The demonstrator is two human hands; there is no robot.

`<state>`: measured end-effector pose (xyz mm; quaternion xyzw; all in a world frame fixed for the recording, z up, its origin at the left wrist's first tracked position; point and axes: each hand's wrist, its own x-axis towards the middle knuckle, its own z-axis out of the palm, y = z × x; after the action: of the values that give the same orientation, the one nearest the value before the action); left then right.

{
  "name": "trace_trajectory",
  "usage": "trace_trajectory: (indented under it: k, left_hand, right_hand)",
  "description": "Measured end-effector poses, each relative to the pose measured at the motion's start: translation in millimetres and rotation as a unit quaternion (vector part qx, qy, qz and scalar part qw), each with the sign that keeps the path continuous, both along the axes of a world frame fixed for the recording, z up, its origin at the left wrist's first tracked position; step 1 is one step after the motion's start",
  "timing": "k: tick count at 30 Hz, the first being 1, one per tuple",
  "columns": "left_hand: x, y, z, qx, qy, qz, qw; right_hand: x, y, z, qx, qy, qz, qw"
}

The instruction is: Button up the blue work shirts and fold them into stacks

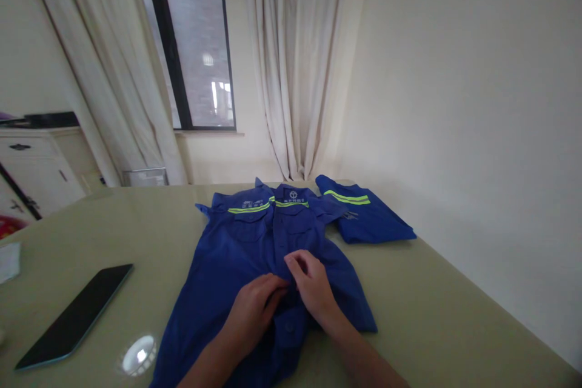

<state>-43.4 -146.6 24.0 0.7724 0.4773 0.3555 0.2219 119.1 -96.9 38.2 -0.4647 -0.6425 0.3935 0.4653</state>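
Observation:
A blue work shirt (pixel 218 285) with yellow-green reflective strips and printed marks on its chest lies front up on the table, collar at the far end. Both hands are at its front placket, below the chest pockets. My left hand (pixel 260 303) has its fingers curled closed on the placket cloth. Just right of it, my right hand (pixel 310 282) has thumb and forefinger pinched together over the placket; whatever sits between those fingertips is too small to make out. Below the hands, the shirt's lower front is bunched.
A second blue garment (pixel 373 218), folded, lies at the far right beside the wall. A dark flat tablet-like object (pixel 77 318) rests on the table (pixel 150 242) at left. White paper (pixel 9 262) lies at the left edge. Curtains (pixel 295 73) hang behind the table.

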Motion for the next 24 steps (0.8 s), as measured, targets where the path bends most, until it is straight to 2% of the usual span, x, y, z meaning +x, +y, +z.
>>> trace_trajectory:
  k: [2,4,6,10,13,18,21,24]
  left_hand:
    - [8.5,-7.5,6.1,-0.038,0.011,-0.049,0.998]
    - [14.1,-12.5,9.0,-0.08,0.008,-0.064,0.995]
    - [13.8,-12.5,8.1,-0.088,0.007,-0.033,0.996]
    - [-1.5,-1.5,3.4,0.015,0.098,0.078,0.992]
    - [-12.2,4.4,7.8,0.016,0.195,0.124,0.973]
    - [-14.7,0.7,20.6,-0.088,0.27,0.237,0.929]
    - [-10.8,-3.5,19.5,-0.044,0.311,0.23,0.921]
    - [-4.9,-4.3,13.6,0.045,0.293,0.168,0.94]
  right_hand:
    - [-0.2,-3.9,2.2,0.047,-0.062,-0.016,0.997]
    - [1.1,-3.9,0.2,0.03,-0.137,-0.023,0.99]
    - [4.0,-0.5,-4.3,-0.007,-0.209,-0.032,0.977]
    - [9.6,6.3,-9.5,-0.009,-0.303,-0.035,0.952]
    - [9.1,3.4,-5.9,0.007,-0.318,-0.046,0.947]
    - [0.0,-13.3,-0.8,-0.033,-0.32,-0.048,0.946]
    - [-4.1,-17.6,-4.0,-0.008,-0.315,-0.054,0.948]
    - [-2.4,-11.6,-5.9,-0.005,-0.241,-0.004,0.97]
